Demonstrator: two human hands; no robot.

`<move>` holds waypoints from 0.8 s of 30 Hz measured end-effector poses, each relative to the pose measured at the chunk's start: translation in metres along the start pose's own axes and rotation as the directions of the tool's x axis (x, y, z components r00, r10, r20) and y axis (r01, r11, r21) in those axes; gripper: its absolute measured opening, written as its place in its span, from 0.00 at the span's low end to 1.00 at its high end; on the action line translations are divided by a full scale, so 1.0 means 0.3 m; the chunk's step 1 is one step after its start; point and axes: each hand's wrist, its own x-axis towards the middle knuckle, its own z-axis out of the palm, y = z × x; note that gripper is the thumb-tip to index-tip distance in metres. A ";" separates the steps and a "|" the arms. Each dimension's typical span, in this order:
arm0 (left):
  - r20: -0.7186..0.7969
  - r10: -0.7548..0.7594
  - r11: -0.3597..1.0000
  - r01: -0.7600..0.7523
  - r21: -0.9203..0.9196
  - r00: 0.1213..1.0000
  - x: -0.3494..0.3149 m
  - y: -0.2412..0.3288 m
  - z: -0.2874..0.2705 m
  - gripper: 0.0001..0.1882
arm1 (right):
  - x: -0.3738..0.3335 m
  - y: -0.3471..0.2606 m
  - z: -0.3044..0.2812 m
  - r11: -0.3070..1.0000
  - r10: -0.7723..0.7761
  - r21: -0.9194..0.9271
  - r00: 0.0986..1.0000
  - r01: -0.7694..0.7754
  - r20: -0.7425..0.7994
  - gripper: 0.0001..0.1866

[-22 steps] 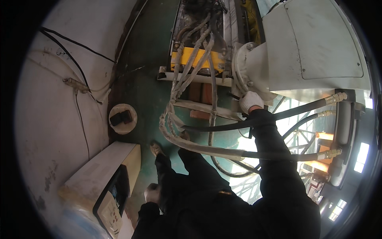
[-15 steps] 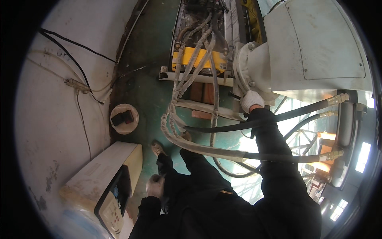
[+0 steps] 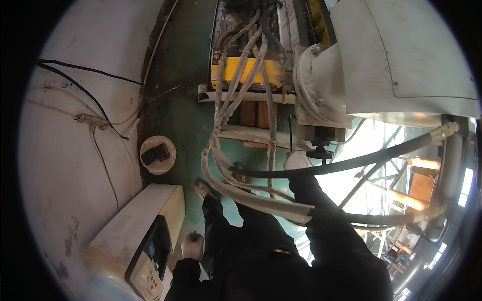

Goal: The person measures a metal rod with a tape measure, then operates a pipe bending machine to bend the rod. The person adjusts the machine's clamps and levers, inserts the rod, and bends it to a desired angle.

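Note:
My right hand [image 3: 297, 160], in a pale work glove, is partly hidden by a black hose [image 3: 346, 163] crossing in front of it. From its fingers a thin black rod [image 3: 290, 133] stands up, its knobbed top beside the grey flange [image 3: 311, 85]; the fingers look closed round its lower end. Just right of the hand, a black round knob [image 3: 320, 153] sits under the flange block. My left hand [image 3: 193, 246], also gloved, hangs low beside my leg, near a white boxy unit [image 3: 135, 220] with a button panel. Its fingers are mostly hidden.
Cloth-wrapped hoses [image 3: 221, 115] run down from a machine with a yellow panel [image 3: 246, 72] and loop across before my legs. A large pale housing [image 3: 406, 55] stands at right. A round stool [image 3: 158, 167] bears a dark object. Cables hang on the left wall [image 3: 65, 140].
My right hand has come down and left, away from beneath the flange, uncovering the black knob. The rod now points upward. My view has shifted slightly; the left hand stays low.

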 end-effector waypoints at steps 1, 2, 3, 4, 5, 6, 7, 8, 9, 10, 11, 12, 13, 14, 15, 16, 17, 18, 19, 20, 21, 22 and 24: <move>-0.020 0.013 1.000 -0.013 -0.013 1.000 0.002 0.000 -0.004 0.19 | -0.004 -0.009 0.039 0.998 -0.049 0.039 0.997 0.052 -0.057 0.17; -0.013 0.007 1.000 -0.007 -0.006 1.000 0.004 0.000 -0.011 0.19 | -0.019 -0.013 0.056 0.998 -0.035 0.052 0.998 0.037 -0.043 0.18; -0.012 -0.003 1.000 0.004 0.021 1.000 0.007 0.001 -0.015 0.19 | -0.028 -0.013 0.053 0.997 -0.026 0.074 0.999 0.029 -0.046 0.18; 0.015 0.011 1.000 -0.011 0.020 1.000 0.013 0.002 -0.016 0.19 | -0.041 -0.008 0.023 0.991 0.032 0.128 0.999 -0.027 -0.039 0.19; 0.021 0.025 0.999 -0.026 0.028 0.999 0.024 0.003 -0.015 0.19 | -0.060 0.002 -0.022 0.981 0.041 0.191 0.995 -0.022 -0.096 0.19; 0.014 0.045 0.998 -0.045 0.032 0.999 0.035 0.003 -0.010 0.19 | -0.084 0.023 -0.082 0.970 0.045 0.245 0.985 -0.003 -0.167 0.19; 0.035 0.042 0.999 -0.042 0.008 0.999 0.048 0.004 -0.001 0.18 | -0.120 0.045 -0.146 0.950 0.119 0.309 0.971 -0.051 -0.207 0.18; 0.041 0.043 0.999 -0.042 -0.012 0.998 0.062 0.007 0.009 0.18 | -0.132 0.067 -0.220 0.964 0.106 0.264 0.963 -0.038 -0.247 0.18; 0.054 0.050 0.998 -0.048 -0.040 0.997 0.075 0.010 0.017 0.18 | -0.132 0.088 -0.295 0.974 0.043 0.226 0.951 0.029 -0.306 0.18; 0.053 0.089 0.996 -0.088 -0.032 0.995 0.086 0.017 0.025 0.18 | -0.119 0.099 -0.366 0.975 0.013 0.212 0.942 0.063 -0.337 0.18; 0.059 0.137 0.990 -0.135 -0.032 0.989 0.096 0.027 0.031 0.18 | -0.093 0.101 -0.431 0.975 -0.034 0.193 0.935 0.108 -0.353 0.18; 0.071 0.164 0.986 -0.164 -0.012 0.984 0.102 0.040 0.035 0.18 | -0.060 0.097 -0.490 0.973 -0.048 0.194 0.932 0.125 -0.359 0.19; 0.063 0.168 0.985 -0.165 -0.052 0.984 0.103 0.055 0.037 0.18 | -0.033 0.092 -0.541 0.968 -0.070 0.202 0.933 0.149 -0.352 0.20; 0.061 0.152 0.987 -0.147 -0.071 0.987 0.099 0.071 0.038 0.18 | 0.000 0.079 -0.583 0.982 -0.067 0.152 0.954 0.115 -0.291 0.20; 0.058 0.139 0.987 -0.133 -0.092 0.989 0.093 0.088 0.039 0.18 | 0.034 0.062 -0.620 0.990 -0.065 0.105 0.967 0.093 -0.244 0.21; 0.057 0.121 0.989 -0.115 -0.092 0.991 0.083 0.104 0.038 0.19 | 0.064 0.045 -0.648 0.996 -0.061 0.055 0.979 0.073 -0.197 0.22; 0.055 0.107 0.990 -0.101 -0.095 0.993 0.072 0.116 0.038 0.19 | 0.089 0.027 -0.669 0.998 -0.058 0.013 0.986 0.061 -0.159 0.22; 0.042 0.113 0.988 -0.108 -0.106 0.993 0.062 0.124 0.037 0.19 | 0.107 0.009 -0.683 0.998 -0.052 -0.029 0.991 0.049 -0.122 0.22; 0.047 0.089 0.992 -0.085 -0.091 0.995 0.053 0.128 0.038 0.20 | 0.121 -0.006 -0.692 0.996 -0.050 -0.072 0.994 0.043 -0.094 0.22; 0.039 0.084 0.993 -0.080 -0.084 0.996 0.045 0.127 0.041 0.20 | 0.131 -0.019 -0.696 0.996 -0.050 -0.078 0.995 0.044 -0.083 0.22; 0.030 0.093 0.993 -0.090 -0.080 0.995 0.038 0.120 0.042 0.20 | 0.137 -0.030 -0.697 0.995 -0.054 -0.084 0.995 0.047 -0.081 0.22; 0.027 0.077 0.994 -0.075 -0.074 0.997 0.033 0.110 0.045 0.20 | 0.145 -0.037 -0.695 0.995 -0.062 -0.085 0.994 0.055 -0.085 0.22; 0.012 0.071 0.996 -0.070 -0.052 0.997 0.024 0.085 0.050 0.21 | 0.161 -0.047 -0.688 0.992 -0.066 -0.109 0.995 0.058 -0.073 0.22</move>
